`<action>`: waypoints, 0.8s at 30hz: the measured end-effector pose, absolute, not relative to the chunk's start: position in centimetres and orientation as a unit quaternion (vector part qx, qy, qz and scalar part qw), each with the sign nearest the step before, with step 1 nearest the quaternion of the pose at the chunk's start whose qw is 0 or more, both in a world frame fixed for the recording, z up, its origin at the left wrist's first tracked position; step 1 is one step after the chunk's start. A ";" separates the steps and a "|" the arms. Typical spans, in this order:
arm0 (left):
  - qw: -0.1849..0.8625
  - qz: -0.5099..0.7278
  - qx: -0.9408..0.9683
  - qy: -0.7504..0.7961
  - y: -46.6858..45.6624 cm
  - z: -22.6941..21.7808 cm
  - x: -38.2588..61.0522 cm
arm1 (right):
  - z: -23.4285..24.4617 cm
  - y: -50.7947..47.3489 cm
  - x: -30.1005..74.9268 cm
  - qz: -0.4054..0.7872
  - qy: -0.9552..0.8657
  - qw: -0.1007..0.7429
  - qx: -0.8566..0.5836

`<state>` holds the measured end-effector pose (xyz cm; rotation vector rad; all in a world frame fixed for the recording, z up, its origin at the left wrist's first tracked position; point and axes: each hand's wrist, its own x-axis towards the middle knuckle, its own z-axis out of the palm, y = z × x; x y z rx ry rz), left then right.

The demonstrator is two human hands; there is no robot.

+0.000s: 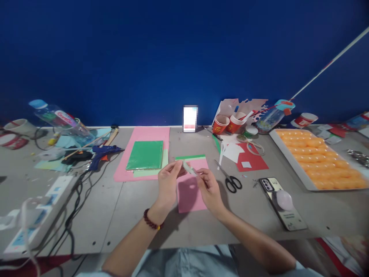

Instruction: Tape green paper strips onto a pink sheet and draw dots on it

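My left hand (168, 184) and my right hand (210, 189) meet above a pink paper sheet (190, 194) in the middle of the grey table (138, 215). Both pinch a small pale strip (189, 168), which stretches between their fingertips. A bead bracelet circles my left wrist. A green strip of paper (190, 157) lies along the pink sheet's far edge. Black-handled scissors (230, 179) rest just right of my right hand.
A green paper stack (145, 154) lies on a larger pink sheet at centre left. A blue glue gun (99, 154), cables and a power strip (37, 215) crowd the left. A phone (281, 202), red paper cups (227, 124) and a tray of orange balls (317, 159) sit right.
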<state>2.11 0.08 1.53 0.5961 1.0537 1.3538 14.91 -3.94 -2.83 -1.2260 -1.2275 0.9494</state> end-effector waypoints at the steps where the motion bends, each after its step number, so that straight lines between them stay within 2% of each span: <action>1: 0.624 0.584 0.258 0.451 0.1 1.4 2.1 | -2.9 -3.9 14.9 0.399 -0.519 0.549 -0.520; 8: 0.643 0.581 0.283 0.410 0.2 0.9 2.3 | -3.4 -3.9 15.1 0.399 -0.515 0.544 -0.530; 13: 0.587 0.562 0.371 0.450 0.0 -0.1 2.6 | -3.5 -3.9 15.2 0.394 -0.517 0.540 -0.536; 19: 0.531 0.586 0.387 0.474 0.2 -0.5 2.7 | -3.0 -4.0 15.0 0.410 -0.513 0.545 -0.521; 24: 0.524 0.578 0.394 0.486 0.3 -0.1 2.5 | -3.1 -4.1 15.0 0.408 -0.517 0.538 -0.526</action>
